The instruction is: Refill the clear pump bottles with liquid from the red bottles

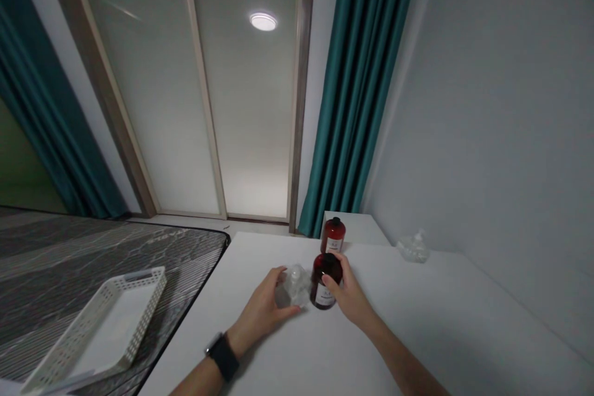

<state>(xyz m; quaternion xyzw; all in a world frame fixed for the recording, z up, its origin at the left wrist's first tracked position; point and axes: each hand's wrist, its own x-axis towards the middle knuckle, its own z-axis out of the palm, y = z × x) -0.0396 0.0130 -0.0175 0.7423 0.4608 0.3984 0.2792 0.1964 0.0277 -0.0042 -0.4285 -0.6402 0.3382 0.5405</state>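
Note:
My right hand [343, 294] grips a dark brown bottle [323, 297] with a black cap and a white label, upright on the white table. Just left of that bottle, my left hand [266, 303] curves its thumb and fingers around a crumpled piece of clear plastic [297, 284]. Whether anything is inside the plastic I cannot make out. A second bottle, reddish brown with a black cap [334, 235], stands behind the first near the table's far edge. My left wrist wears a dark watch.
Another crumpled clear plastic piece [413, 249] lies by the wall at the right. The white table [417, 334] borders a grey patterned bed-like surface [185, 260] bearing a white perforated basket [134, 334]. Beyond are a small white cabinet [364, 229], teal curtains [359, 93] and sliding doors.

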